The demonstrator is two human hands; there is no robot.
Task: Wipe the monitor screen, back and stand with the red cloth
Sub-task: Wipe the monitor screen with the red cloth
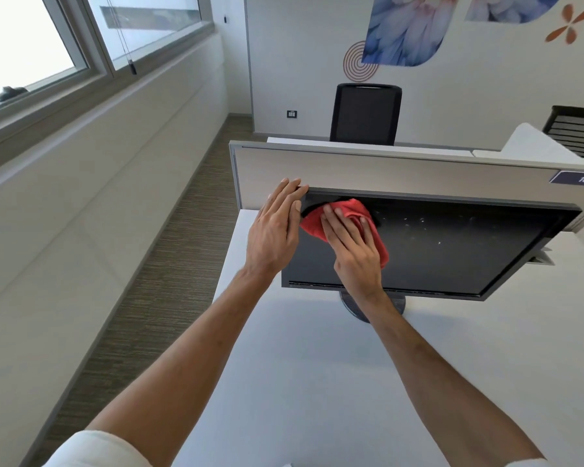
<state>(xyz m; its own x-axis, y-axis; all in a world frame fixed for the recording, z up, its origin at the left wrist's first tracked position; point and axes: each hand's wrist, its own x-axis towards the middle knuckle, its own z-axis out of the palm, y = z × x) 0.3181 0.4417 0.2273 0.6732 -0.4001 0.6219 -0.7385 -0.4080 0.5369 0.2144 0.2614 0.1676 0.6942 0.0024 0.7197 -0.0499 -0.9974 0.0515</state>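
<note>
Monitor (452,251) sits at tabletop (300,365) far edge, against the partition (385,170). R hand (351,251), fingers flat, presses red cloth (348,207) onto screen's upper-left corner. L hand (273,227), fingers straight & together, braces monitor's left edge. Early stage, I'd say: pale specks (422,224) show across screen; stand (351,306) & back not yet done, back out of view.

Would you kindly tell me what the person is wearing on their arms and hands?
Both forearms are bare. The left hand and right hand wear no gloves, watch or bracelet. A white left sleeve ends near the elbow; a white right sleeve shows at the bottom edge.
</note>
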